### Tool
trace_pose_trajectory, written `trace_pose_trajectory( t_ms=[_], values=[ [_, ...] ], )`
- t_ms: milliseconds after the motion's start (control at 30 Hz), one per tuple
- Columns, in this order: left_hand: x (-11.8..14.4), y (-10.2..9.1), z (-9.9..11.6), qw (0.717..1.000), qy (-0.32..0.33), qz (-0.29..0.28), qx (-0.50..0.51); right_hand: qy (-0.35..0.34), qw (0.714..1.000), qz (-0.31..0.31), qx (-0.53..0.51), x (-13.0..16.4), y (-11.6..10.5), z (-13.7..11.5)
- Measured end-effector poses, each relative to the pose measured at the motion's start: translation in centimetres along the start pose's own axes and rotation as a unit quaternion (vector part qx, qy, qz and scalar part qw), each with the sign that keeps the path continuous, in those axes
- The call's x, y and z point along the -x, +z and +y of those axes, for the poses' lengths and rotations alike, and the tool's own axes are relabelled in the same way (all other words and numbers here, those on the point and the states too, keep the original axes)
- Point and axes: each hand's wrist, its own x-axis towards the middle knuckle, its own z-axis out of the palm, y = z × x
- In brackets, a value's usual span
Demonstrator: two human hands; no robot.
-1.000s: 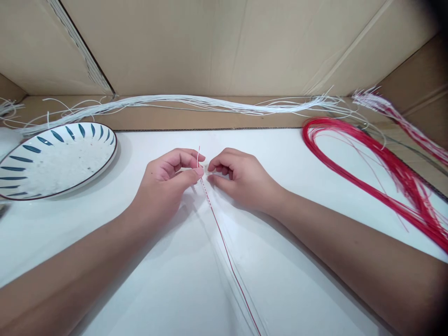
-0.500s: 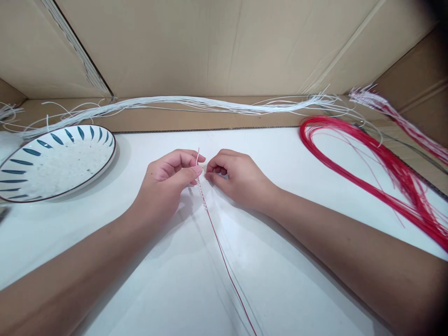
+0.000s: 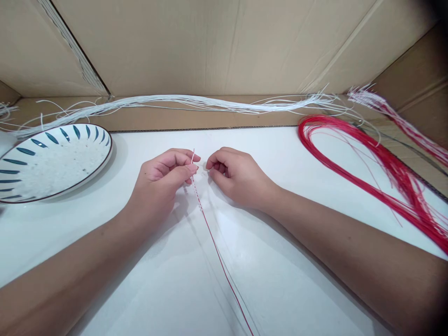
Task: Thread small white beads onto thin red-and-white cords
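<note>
My left hand (image 3: 163, 175) is closed in a pinch, thumb against index finger, on a thin red cord (image 3: 217, 249). A short pale end of the cord sticks up above the thumb. Just below the pinch, a stretch of small clear or whitish beads (image 3: 196, 190) shows red between them, and the cord runs on down past the bottom edge. To the right, apart from the cord, my right hand (image 3: 236, 175) is closed with thumb and index tip together. A tiny pale thing shows at those fingertips, too small to name.
An oval plate (image 3: 100, 170) with dark leaf marks stands on the left, holding many tiny clear-white pieces. White cords (image 3: 196, 100) lie along the cardboard at the back. A looped red cord bundle (image 3: 336, 163) and a red-and-white bundle (image 3: 395, 114) lie at the right.
The gap between my hands has widened a little, with my left hand and the cord slightly farther left. My right fingertips have shifted slightly. The view has moved a little too.
</note>
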Motion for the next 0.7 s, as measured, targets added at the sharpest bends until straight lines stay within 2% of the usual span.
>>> trace_pose_trajectory(
  t_ms=[400,500,567,633,700],
  values=[
    [-0.04,0.04,0.03,1.0,0.002,-0.003,-0.012,-0.019,0.999,-0.013,0.035,0.15,0.33,-0.78],
    [0.02,-0.05,0.16,1.0,-0.003,-0.005,-0.007,-0.002,0.998,0.008,-0.055,0.21,0.21,-0.63],
    [0.13,-0.09,0.31,1.0,-0.009,-0.015,-0.009,0.025,0.978,0.013,-0.208,0.2,0.12,-0.46],
    [0.26,-0.11,0.48,0.999,-0.009,-0.029,-0.018,0.051,0.926,0.002,-0.373,0.14,0.05,-0.33],
    [0.37,-0.1,0.61,0.999,-0.006,-0.044,-0.025,0.065,0.872,-0.01,-0.485,0.07,-0.01,-0.3]
  ],
)
